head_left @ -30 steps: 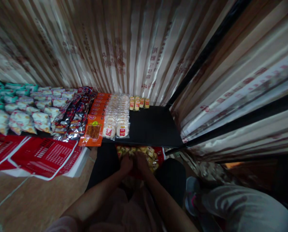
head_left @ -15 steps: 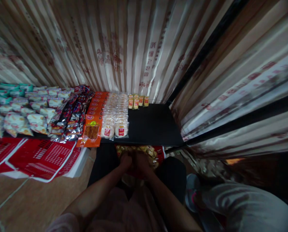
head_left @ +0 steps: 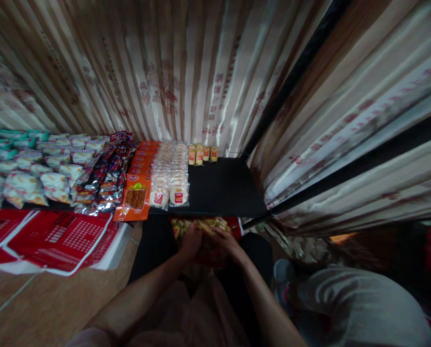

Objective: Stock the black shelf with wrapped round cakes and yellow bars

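A red bag of small yellow packets (head_left: 218, 222) lies between my knees, below the front edge of the black shelf (head_left: 226, 188). My left hand (head_left: 192, 240) is at the bag's left part, its fingers closed on something I cannot make out. Over the middle of the bag, my right hand (head_left: 227, 241) reaches in from the right; its fingers are dim and what they touch is unclear. Several small yellow packets (head_left: 202, 154) stand at the back of the shelf, beside rows of clear-wrapped round white crackers (head_left: 169, 173).
Orange packs (head_left: 137, 188), dark foil packs (head_left: 109, 173) and white and green bags (head_left: 56, 185) fill the shelf's left. Red printed sheeting (head_left: 63, 238) hangs below. Pleated curtains and black poles stand behind. A person's leg (head_left: 359, 299) is at the right.
My right hand has shifted a little to the right and its fingers have extended over the bag. My left hand shows more clearly. The view has shifted slightly.
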Available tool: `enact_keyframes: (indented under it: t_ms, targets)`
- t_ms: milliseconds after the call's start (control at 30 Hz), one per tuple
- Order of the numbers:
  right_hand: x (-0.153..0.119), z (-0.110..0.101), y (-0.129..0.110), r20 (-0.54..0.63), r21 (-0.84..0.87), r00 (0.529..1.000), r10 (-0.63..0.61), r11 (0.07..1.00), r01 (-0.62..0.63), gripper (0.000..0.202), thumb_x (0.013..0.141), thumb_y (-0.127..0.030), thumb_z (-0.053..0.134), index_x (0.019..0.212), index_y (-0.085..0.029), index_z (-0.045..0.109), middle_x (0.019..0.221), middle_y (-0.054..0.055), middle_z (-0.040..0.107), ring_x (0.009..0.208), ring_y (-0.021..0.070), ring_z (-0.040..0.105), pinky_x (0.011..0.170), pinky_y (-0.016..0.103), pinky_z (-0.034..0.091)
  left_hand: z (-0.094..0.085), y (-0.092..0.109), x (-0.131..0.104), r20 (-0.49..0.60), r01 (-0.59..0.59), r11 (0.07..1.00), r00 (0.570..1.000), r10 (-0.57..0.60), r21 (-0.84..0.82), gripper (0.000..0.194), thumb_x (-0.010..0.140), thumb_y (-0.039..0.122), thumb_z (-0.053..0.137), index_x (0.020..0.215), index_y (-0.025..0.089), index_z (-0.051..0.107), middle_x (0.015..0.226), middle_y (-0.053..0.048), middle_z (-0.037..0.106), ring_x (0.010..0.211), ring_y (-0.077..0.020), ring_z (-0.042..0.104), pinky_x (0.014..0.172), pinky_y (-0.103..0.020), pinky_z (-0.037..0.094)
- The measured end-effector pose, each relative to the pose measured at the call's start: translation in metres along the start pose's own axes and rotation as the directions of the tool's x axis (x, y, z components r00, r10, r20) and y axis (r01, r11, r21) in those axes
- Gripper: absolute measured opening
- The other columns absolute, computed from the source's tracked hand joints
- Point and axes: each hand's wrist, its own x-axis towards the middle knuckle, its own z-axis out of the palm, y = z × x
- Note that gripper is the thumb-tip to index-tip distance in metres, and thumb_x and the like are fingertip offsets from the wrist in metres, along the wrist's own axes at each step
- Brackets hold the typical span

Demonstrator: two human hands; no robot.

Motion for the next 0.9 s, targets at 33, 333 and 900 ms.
enact_keyframes:
  t_ms: [33,333,900]
  targets:
    - [-0.005,-0.005,-0.007,0.002,0.061,1.000,0.000,0.998,0.000,0.038,0.067,-0.040,0.061,0.100,-0.022,0.067,0.099,0.004,0.069,0.091,0.0217,0.063,0.079,0.035,0.049,0.000,0.002,-0.001,-0.012,-0.004,0.999,1.000,0.003,-0.040,0.037,0.079,0.015,0.045,0.115,0.021,0.054,0.109,-0.004,0.066,0.101,-0.0164,0.059,0.091,-0.028,0.044]
    - [-0.017,-0.029,-0.046,0.012,0.329,0.991,0.135,0.935,-0.132,0.040,0.062,-0.029,0.062,0.100,-0.018,0.064,0.075,0.001,0.067,0.058,0.0112,0.058,0.046,0.019,0.034,-0.010,0.036,-0.005,0.080,-0.029,0.947,0.995,0.058,-0.320,0.032,0.082,0.025,0.046,0.111,0.017,0.056,0.092,-0.005,0.066,0.069,-0.0122,0.062,0.063,-0.023,0.051]
    - [0.020,-0.009,-0.063,-0.200,0.368,0.979,-0.046,0.922,0.118,0.045,0.059,-0.056,0.070,0.083,-0.020,0.055,0.078,0.002,0.065,0.067,0.0147,0.060,0.059,0.024,0.046,0.007,0.075,0.004,0.067,0.079,0.762,0.997,-0.047,-0.643,0.010,0.085,0.021,0.050,0.091,0.014,0.055,0.075,-0.002,0.064,0.057,-0.0080,0.061,0.062,-0.021,0.052]
